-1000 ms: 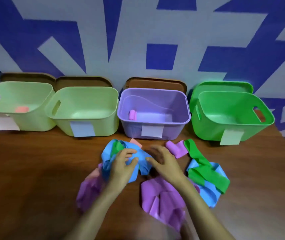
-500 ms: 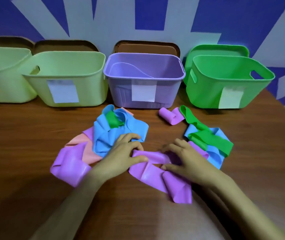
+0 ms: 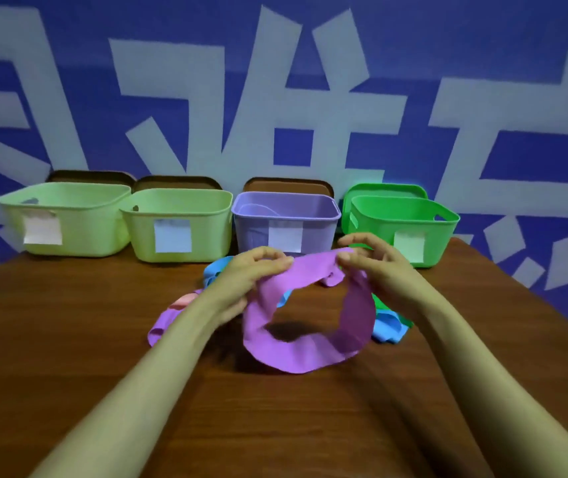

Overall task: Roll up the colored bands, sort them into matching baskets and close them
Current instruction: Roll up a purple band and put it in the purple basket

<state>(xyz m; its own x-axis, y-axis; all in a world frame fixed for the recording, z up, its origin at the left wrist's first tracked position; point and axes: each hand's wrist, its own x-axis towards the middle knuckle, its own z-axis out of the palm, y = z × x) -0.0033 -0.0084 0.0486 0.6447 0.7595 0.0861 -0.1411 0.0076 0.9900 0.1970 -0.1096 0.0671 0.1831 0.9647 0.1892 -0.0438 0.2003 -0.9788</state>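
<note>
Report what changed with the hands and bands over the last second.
The left hand and right hand left the pile, pinched the purple band and lifted it up into an open loop. The four baskets and the other bands stayed put.

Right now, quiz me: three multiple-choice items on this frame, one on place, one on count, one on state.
1. Where does the purple basket stand in the row?
A) third from the left
B) far left
C) far right

2. How many baskets are in the row?
A) three
B) four
C) five

3. The purple band is:
A) lying loose, untouched
B) pinched by the left hand and the right hand, loop open
C) rolled up inside a basket

Answers:
1 A: two light green baskets stand to its left and a green basket to its right.
2 B: two light green, one purple, one green.
3 B: both hands pinch its top edge and the loop hangs open.
</note>
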